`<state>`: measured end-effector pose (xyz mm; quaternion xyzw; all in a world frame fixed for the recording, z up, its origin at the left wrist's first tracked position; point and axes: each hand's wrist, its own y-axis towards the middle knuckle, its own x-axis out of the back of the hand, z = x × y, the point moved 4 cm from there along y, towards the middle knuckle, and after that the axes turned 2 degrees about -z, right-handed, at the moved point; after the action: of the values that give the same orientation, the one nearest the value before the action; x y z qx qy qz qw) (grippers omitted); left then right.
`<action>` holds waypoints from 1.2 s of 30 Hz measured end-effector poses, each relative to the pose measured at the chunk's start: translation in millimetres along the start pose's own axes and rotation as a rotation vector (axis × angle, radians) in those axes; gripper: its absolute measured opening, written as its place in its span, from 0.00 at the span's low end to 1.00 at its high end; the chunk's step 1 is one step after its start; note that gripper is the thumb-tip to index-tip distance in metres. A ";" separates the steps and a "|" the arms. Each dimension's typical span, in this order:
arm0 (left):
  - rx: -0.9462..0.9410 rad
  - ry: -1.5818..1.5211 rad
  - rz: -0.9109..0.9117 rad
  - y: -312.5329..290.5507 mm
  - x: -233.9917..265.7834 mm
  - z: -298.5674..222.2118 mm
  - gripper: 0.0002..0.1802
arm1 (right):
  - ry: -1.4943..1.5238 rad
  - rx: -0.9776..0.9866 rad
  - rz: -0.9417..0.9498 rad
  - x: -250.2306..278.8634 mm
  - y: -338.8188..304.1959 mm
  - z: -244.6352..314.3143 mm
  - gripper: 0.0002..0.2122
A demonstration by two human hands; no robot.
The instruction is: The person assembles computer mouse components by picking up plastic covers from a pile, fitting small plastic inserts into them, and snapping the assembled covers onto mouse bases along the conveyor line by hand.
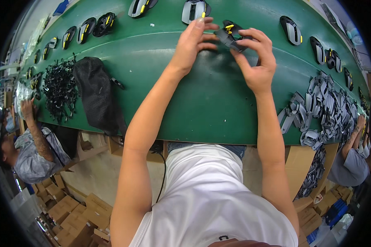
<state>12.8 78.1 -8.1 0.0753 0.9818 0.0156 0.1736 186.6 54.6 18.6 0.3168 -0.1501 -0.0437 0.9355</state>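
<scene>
My right hand (259, 61) grips a dark grey and black plastic housing (226, 39) with a yellow part on it, its thumb below and fingers above. The housing is tilted and slightly blurred, held over the green table (202, 103). On its other side is my left hand (187, 47), fingers spread and holding nothing; the fingertips reach close to the housing, and whether they touch it I cannot tell. Just beyond the left fingers lies a rounded black-and-grey housing (193, 11) with a yellow tab.
Similar housings (292, 31) line the table's far side. Grey plastic pieces (329, 103) are heaped right, above an open carton (297, 164). Small black parts (59, 88) and a black mesh bag (97, 90) lie left. A co-worker (41, 148) sits left, another person (350, 156) right.
</scene>
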 end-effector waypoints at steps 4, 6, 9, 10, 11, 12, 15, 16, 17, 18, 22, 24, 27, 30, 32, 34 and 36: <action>0.224 -0.126 0.058 -3.8 0.2 6.5 0.32 | -0.197 0.205 0.110 -7.8 -1.5 17.9 0.16; 0.220 -0.123 0.082 -1.1 -1.4 4.6 0.30 | -0.210 0.222 0.174 -10.7 -0.3 18.8 0.17; 0.274 -0.091 0.065 -3.1 -2.6 7.1 0.25 | -0.221 0.279 0.205 -12.5 -3.0 18.3 0.17; 0.325 -0.061 0.020 -4.8 -1.6 9.1 0.23 | -0.219 0.279 0.206 -14.1 -3.8 19.0 0.17; 0.325 -0.062 0.017 -6.8 -1.1 10.1 0.23 | -0.204 0.269 0.187 -15.5 -4.9 19.6 0.17; 0.270 -0.056 -0.024 -5.8 -0.1 9.5 0.21 | -0.188 0.267 0.170 -15.8 -3.3 18.6 0.17; 0.193 -0.039 -0.106 -3.4 0.1 9.8 0.20 | 0.140 -0.002 0.026 -16.6 -8.8 5.3 0.17; 0.178 -0.025 -0.141 -4.3 0.3 10.6 0.21 | 0.269 -0.114 -0.025 -15.3 -10.0 0.4 0.17; 0.180 -0.024 -0.143 -5.2 -1.2 12.3 0.21 | 0.270 -0.117 -0.025 -13.1 -10.5 0.9 0.17; 0.163 -0.041 -0.152 -4.8 -2.2 12.8 0.22 | 0.371 -0.297 0.018 -13.8 -10.2 -2.4 0.17; 0.087 -0.025 -0.100 -3.9 -4.9 17.4 0.22 | 0.429 -0.529 0.114 -27.3 -17.2 -14.0 0.19; 0.077 0.015 -0.114 -4.6 -5.1 20.1 0.23 | 0.404 -0.572 0.117 -30.5 -20.0 -13.6 0.17; -0.027 0.125 -0.101 -1.7 -5.9 17.1 0.23 | 0.328 -0.592 0.155 -26.4 -21.4 -18.6 0.15; -0.012 0.072 -0.098 -1.4 -7.0 13.8 0.22 | 0.288 -0.557 0.173 -24.0 -18.0 -15.2 0.14; -0.013 0.043 -0.116 -3.6 -7.3 12.9 0.22 | 0.325 -0.562 0.158 -27.7 -17.6 -17.7 0.13; -0.017 0.007 -0.133 -6.5 -10.6 12.4 0.21 | 0.354 -0.565 0.145 -26.2 -18.9 -21.0 0.13; -0.017 -0.065 -0.133 -9.6 -11.8 12.0 0.20 | 0.416 -0.549 0.143 -27.2 -23.1 -26.2 0.12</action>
<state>26.5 66.8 -16.0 0.0087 0.9783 0.0098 0.2067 169.1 56.2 -22.0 0.0440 0.0391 0.0489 0.9971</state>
